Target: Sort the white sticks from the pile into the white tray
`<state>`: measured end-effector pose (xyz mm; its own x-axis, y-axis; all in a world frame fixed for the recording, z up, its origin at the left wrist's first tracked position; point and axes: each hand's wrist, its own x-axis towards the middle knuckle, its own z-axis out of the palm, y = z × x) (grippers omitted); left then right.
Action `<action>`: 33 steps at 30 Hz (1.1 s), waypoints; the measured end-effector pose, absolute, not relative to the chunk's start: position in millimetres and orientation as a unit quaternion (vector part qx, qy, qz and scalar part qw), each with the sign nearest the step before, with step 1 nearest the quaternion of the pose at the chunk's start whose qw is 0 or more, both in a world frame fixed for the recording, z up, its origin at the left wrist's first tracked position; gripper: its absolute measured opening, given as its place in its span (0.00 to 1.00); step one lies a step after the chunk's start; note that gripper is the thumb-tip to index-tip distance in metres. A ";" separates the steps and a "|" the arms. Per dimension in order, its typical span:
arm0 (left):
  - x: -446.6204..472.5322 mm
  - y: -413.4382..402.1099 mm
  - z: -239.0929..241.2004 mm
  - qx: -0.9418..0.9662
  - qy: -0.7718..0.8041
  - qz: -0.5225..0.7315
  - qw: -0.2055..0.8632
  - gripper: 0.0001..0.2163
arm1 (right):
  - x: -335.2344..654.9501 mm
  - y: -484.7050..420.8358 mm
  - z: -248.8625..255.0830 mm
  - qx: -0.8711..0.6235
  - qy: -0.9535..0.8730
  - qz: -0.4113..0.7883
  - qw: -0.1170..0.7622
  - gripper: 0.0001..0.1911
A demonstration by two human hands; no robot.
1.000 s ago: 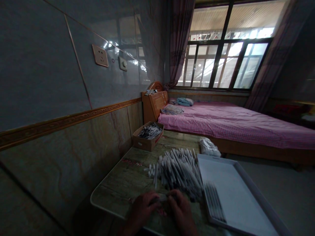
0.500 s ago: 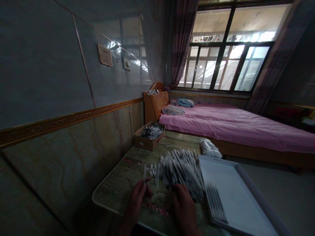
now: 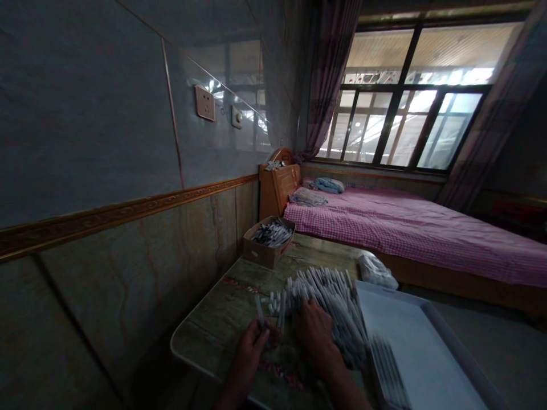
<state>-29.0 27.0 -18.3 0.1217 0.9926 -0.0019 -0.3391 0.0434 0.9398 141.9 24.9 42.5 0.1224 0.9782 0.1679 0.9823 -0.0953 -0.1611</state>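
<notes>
My left hand (image 3: 256, 340) is closed around a slim whitish tube (image 3: 260, 310), which sticks up from between thumb and fingers. My right hand (image 3: 315, 331) lies over the near edge of a large pile of similar whitish tubes (image 3: 335, 293). Its fingers are bent together among the tubes, and the fingertips and anything in them are hidden. A few shorter white pieces (image 3: 274, 300) lie left of the pile, with a loose tube (image 3: 281, 313) close to my left hand. To the right, a white tray (image 3: 410, 336) holds a row of slender tubes (image 3: 388, 364) along its left side.
A cardboard box (image 3: 262, 254) full of thin dark and pale sticks stands at the table's back left, near the tiled wall. A clear plastic bag (image 3: 376, 270) lies behind the tray. Beyond the table (image 3: 205, 330) is a bed (image 3: 397, 219) with a pink checked cover.
My right hand has reached forward onto the pile's near edge. My left hand still holds its tube, now tilted slightly. The whole view has shifted a little.
</notes>
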 end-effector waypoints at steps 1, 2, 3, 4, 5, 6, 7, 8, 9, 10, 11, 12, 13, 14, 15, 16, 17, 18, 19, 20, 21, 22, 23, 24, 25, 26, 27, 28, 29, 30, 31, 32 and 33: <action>-29.0 25.6 -15.9 0.433 0.385 0.540 0.611 0.22 | 141.2 25.0 41.7 -0.741 -0.661 -0.009 0.115 0.14; -29.0 24.1 -13.1 0.435 0.391 0.536 0.608 0.22 | 140.6 24.9 41.4 -0.742 -0.661 -0.009 0.112 0.15; -29.1 22.5 -10.3 0.436 0.396 0.533 0.606 0.22 | 140.1 24.7 41.4 -0.743 -0.660 -0.007 0.108 0.15; -29.3 21.1 -7.6 0.436 0.402 0.531 0.605 0.22 | 139.6 24.5 41.8 -0.745 -0.659 -0.006 0.104 0.15; -29.5 19.8 -5.5 0.436 0.407 0.530 0.603 0.23 | 139.2 24.5 42.5 -0.747 -0.658 -0.004 0.099 0.15; -29.7 19.0 -4.1 0.437 0.411 0.530 0.599 0.23 | 138.8 24.6 43.3 -0.748 -0.657 -0.002 0.095 0.15; -29.9 18.5 -3.7 0.442 0.412 0.530 0.595 0.23 | 138.7 24.7 44.4 -0.750 -0.655 -0.001 0.091 0.15; -30.0 18.6 -4.3 0.449 0.413 0.530 0.589 0.22 | 138.7 24.9 45.7 -0.752 -0.654 -0.001 0.088 0.15; -30.0 19.1 -5.8 0.456 0.412 0.530 0.584 0.22 | 139.0 25.0 47.1 -0.753 -0.652 -0.002 0.087 0.15; -29.9 19.9 -8.0 0.464 0.410 0.528 0.581 0.22 | 139.5 24.8 48.7 -0.754 -0.651 -0.004 0.087 0.15; -29.6 20.9 -10.6 0.472 0.408 0.526 0.578 0.22 | 140.5 24.2 50.2 -0.754 -0.651 -0.007 0.089 0.15; -29.1 22.0 -13.2 0.479 0.408 0.524 0.575 0.22 | 141.8 23.3 51.6 -0.754 -0.650 -0.010 0.090 0.14; -28.5 22.9 -15.5 0.485 0.408 0.521 0.572 0.22 | 143.5 21.8 52.7 -0.756 -0.648 -0.013 0.093 0.14; -27.9 23.5 -17.2 0.492 0.409 0.519 0.567 0.22 | 145.6 19.9 53.2 -0.757 -0.645 -0.014 0.101 0.14; -27.2 23.8 -18.3 0.498 0.410 0.517 0.562 0.21 | 147.9 17.5 53.0 -0.759 -0.641 -0.010 0.114 0.13; -26.7 23.8 -18.9 0.505 0.413 0.514 0.557 0.21 | 150.5 14.7 52.0 -0.760 -0.636 -0.002 0.133 0.13; -26.2 23.5 -19.2 0.511 0.416 0.509 0.553 0.21 | 153.1 11.5 50.1 -0.759 -0.631 0.009 0.161 0.12; -25.9 23.2 -19.3 0.518 0.421 0.502 0.550 0.20 | 155.7 8.0 47.5 -0.753 -0.627 0.024 0.198 0.12; -25.8 22.8 -19.7 0.524 0.426 0.494 0.547 0.20 | 158.1 4.2 44.6 -0.742 -0.624 0.040 0.242 0.12; -25.9 22.6 -20.5 0.531 0.432 0.486 0.543 0.19 | 160.3 0.1 41.7 -0.725 -0.622 0.057 0.291 0.12; -26.1 22.4 -21.8 0.539 0.437 0.480 0.537 0.19 | 162.4 -4.1 39.2 -0.703 -0.621 0.073 0.339 0.12; -26.4 22.5 -23.5 0.547 0.440 0.474 0.530 0.18 | 164.2 -8.6 37.4 -0.679 -0.620 0.090 0.383 0.13; -26.8 22.8 -25.5 0.556 0.443 0.471 0.523 0.17 | 165.8 -13.0 36.7 -0.657 -0.619 0.105 0.417 0.14; -27.2 23.1 -27.5 0.563 0.446 0.469 0.514 0.17 | 167.3 -17.5 37.0 -0.640 -0.619 0.118 0.439 0.14; -27.5 23.5 -29.2 0.569 0.449 0.468 0.504 0.17 | 168.8 -21.7 38.2 -0.630 -0.620 0.129 0.449 0.15; -27.6 23.9 -30.3 0.575 0.453 0.468 0.496 0.17 | 170.3 -25.6 40.2 -0.626 -0.621 0.138 0.450 0.15; -27.6 24.1 -30.7 0.579 0.456 0.467 0.489 0.17 | 171.9 -29.2 42.6 -0.627 -0.623 0.143 0.446 0.14; -27.5 24.2 -30.3 0.583 0.456 0.466 0.485 0.17 | 173.5 -32.2 45.3 -0.627 -0.625 0.148 0.440 0.14; -27.3 24.0 -29.2 0.587 0.455 0.465 0.482 0.16 | 175.0 -34.8 47.9 -0.627 -0.630 0.151 0.433 0.14; -26.9 23.7 -27.6 0.590 0.452 0.463 0.482 0.16 | 176.5 -37.0 50.3 -0.626 -0.635 0.153 0.426 0.14; -26.6 23.2 -25.7 0.592 0.450 0.463 0.482 0.16 | 177.9 -38.9 52.5 -0.625 -0.640 0.154 0.420 0.14; -26.3 22.7 -23.7 0.593 0.449 0.463 0.482 0.16 | 179.1 -40.6 54.5 -0.625 -0.645 0.153 0.413 0.14; -26.0 22.1 -21.9 0.592 0.450 0.463 0.482 0.16 | 180.1 -42.1 56.3 -0.625 -0.650 0.151 0.406 0.14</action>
